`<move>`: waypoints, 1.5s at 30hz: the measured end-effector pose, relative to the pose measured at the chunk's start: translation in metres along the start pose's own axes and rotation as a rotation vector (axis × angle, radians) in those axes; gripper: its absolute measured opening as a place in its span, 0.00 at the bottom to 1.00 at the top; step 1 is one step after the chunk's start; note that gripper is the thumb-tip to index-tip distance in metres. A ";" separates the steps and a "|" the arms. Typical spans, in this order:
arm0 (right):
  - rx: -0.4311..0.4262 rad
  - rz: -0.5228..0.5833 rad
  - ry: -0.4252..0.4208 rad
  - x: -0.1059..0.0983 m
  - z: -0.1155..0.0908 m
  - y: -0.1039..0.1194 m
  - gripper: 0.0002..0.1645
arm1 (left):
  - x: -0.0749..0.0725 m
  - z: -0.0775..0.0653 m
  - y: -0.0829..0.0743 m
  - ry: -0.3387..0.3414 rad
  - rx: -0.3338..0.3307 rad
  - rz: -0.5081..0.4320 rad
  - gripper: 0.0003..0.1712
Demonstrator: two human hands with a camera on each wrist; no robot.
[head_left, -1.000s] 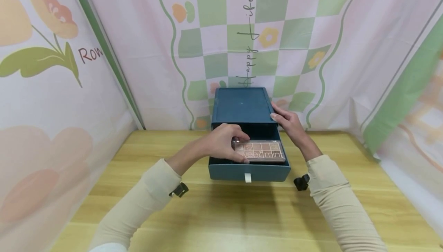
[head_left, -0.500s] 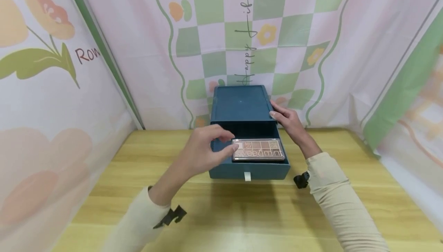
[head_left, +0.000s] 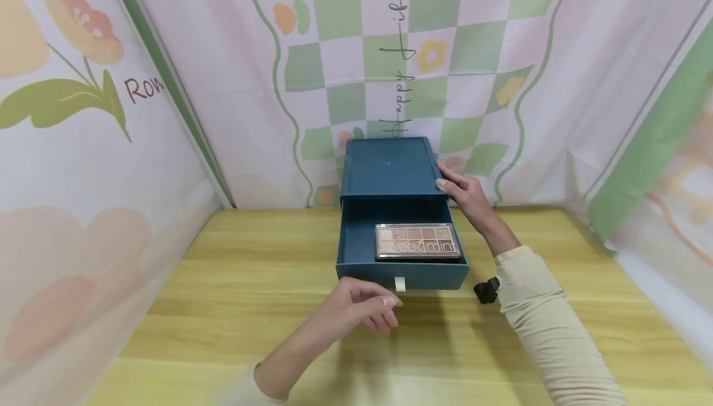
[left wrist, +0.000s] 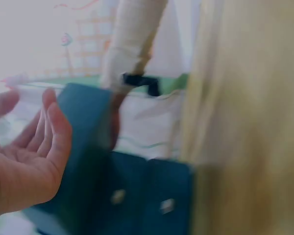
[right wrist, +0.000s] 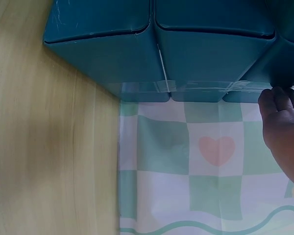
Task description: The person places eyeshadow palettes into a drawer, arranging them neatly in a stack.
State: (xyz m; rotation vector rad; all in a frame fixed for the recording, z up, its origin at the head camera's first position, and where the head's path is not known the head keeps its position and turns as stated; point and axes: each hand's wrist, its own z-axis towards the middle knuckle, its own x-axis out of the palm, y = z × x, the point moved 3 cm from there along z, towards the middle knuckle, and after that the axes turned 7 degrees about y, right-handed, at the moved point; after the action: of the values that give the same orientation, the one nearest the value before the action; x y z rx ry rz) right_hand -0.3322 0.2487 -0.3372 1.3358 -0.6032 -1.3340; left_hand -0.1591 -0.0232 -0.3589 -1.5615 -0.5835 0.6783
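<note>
In the head view an eyeshadow palette (head_left: 418,242) with a clear lid lies in the right part of a pulled-out dark blue drawer (head_left: 359,276). A small white pull tab (head_left: 400,284) is on the drawer's front. My left hand (head_left: 362,307) hangs just below and in front of that tab, with loosely bent fingers and nothing held. In the left wrist view its fingers (left wrist: 59,132) stand apart from the drawer. My right hand (head_left: 470,198) rests against the right side of the blue drawer cabinet (head_left: 387,168), thumb at its top edge. The right wrist view shows its fingers touching the cabinet's side.
The cabinet is a stack; two lower drawers (left wrist: 169,196) with pale tabs are shut beneath the pulled-out one. It stands on a wooden table (head_left: 256,257) at the back, against a green-checked curtain (head_left: 384,53). A black wrist mount (head_left: 486,290) hangs by the right sleeve.
My left hand has let go of the eyeshadow palette, drawn back to the left, and come down in front of the drawer. The palette stays in the drawer; my right hand has not moved.
</note>
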 end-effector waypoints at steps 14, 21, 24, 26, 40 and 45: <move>0.022 0.003 -0.005 0.000 -0.002 -0.003 0.36 | 0.034 0.034 0.021 -0.243 -0.031 -0.517 0.29; 0.011 0.013 -0.010 0.001 -0.002 -0.003 0.36 | 0.041 0.038 0.022 -0.347 0.062 -0.553 0.23; 0.008 0.018 -0.012 0.002 -0.001 -0.002 0.36 | 0.041 0.039 0.022 -0.369 0.083 -0.557 0.21; 0.005 0.022 -0.012 0.003 -0.001 -0.002 0.36 | 0.040 0.040 0.022 -0.381 0.094 -0.558 0.19; -0.004 0.053 -0.022 0.002 0.000 -0.003 0.35 | 0.023 0.062 0.023 -0.405 0.162 -0.497 0.22; -0.018 0.051 -0.019 -0.001 0.001 -0.003 0.35 | 0.007 0.086 0.019 -0.443 0.204 -0.466 0.21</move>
State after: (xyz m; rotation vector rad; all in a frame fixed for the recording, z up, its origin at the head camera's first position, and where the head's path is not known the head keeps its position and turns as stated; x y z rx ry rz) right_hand -0.3341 0.2497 -0.3397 1.2862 -0.6326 -1.3099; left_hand -0.2160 0.0396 -0.3832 -1.0315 -1.1294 0.6982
